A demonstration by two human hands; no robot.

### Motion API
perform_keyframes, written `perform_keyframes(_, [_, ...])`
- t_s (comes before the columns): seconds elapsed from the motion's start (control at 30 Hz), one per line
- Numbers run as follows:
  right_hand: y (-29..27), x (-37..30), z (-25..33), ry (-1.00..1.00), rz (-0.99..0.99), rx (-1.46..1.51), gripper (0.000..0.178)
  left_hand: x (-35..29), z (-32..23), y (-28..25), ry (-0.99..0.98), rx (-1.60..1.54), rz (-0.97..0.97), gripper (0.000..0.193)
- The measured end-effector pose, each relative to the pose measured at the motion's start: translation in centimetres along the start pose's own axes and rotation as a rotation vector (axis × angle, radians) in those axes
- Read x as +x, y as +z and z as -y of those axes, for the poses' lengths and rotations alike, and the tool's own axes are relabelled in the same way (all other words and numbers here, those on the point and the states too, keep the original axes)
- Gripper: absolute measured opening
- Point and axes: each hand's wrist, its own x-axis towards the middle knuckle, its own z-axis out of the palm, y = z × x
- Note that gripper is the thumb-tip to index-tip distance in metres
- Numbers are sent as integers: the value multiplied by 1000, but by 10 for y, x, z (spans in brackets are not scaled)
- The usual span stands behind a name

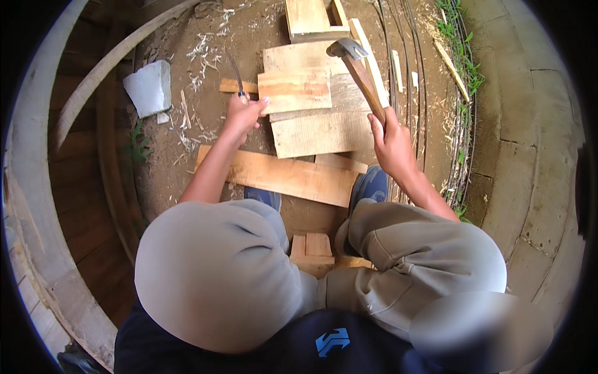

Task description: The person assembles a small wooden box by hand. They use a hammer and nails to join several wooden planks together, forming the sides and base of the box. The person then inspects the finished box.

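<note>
My right hand (393,140) is wrapped round the wooden handle of a claw hammer (361,81), its metal head raised above the boards. Closed near the left edge of a small wooden board (296,90), my left hand (243,118) grips a thin tool with a dark curved blade (236,73). The left thumb touches that board's lower left corner. Under the small board lie wider boards, among them a rough-sawn board (321,134). Closer to my feet, a long plank (289,176) lies across the ground.
A wooden box (311,19) stands at the far end. Long dark rods (408,56) run along the right, beside a block kerb (507,112). A pale stone slab (148,88) lies at left. Small wood blocks (311,249) sit between my legs. Shavings litter the dirt.
</note>
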Motion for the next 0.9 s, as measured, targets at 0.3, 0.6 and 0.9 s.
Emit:
perform_keyframes(0.3, [-8, 10, 16, 120, 155, -49, 38, 1, -8, 0, 39, 9, -14, 43])
perform_keyframes(0.6, [1, 8, -13, 44, -3, -58, 37, -16, -5, -19, 176, -103, 21, 41])
perform_keyframes(0.9, [11, 7, -34, -368, -185, -338, 45, -56, -49, -65, 413, -135, -115, 37])
